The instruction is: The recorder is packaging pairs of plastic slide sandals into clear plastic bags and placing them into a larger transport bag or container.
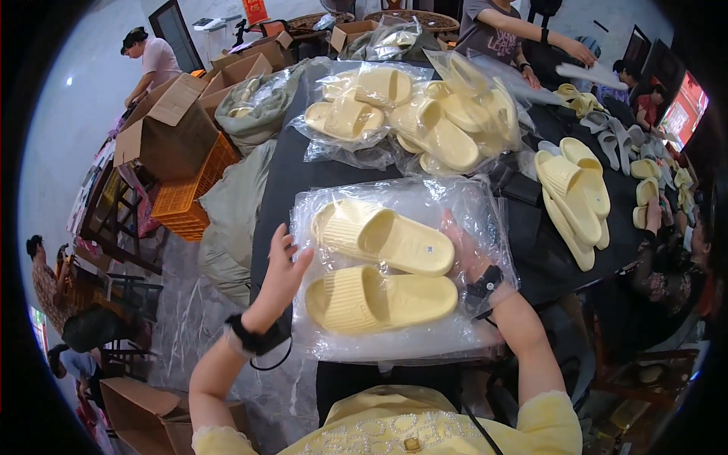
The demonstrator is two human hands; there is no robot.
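Observation:
Two pale yellow slippers, an upper slipper (pixel 387 236) and a lower slipper (pixel 383 298), lie side by side in a clear plastic bag (pixel 334 347) right in front of me. Their toes point left. My left hand (pixel 282 269) is open just off the bag's left edge, fingers spread and holding nothing. My right hand (pixel 466 249) reaches inside the bag up to the wristband. It rests against the heel of the upper slipper with fingers stretched out; plastic glare and the slipper partly hide them.
Bagged yellow slippers (pixel 436 125) are heaped farther back on the black table (pixel 303 171). Loose yellow slippers (pixel 572 193) lie to the right. An orange crate (pixel 182 201) and cardboard boxes (pixel 171 125) stand left beside a grey-green sack (pixel 239 212). Other people work around.

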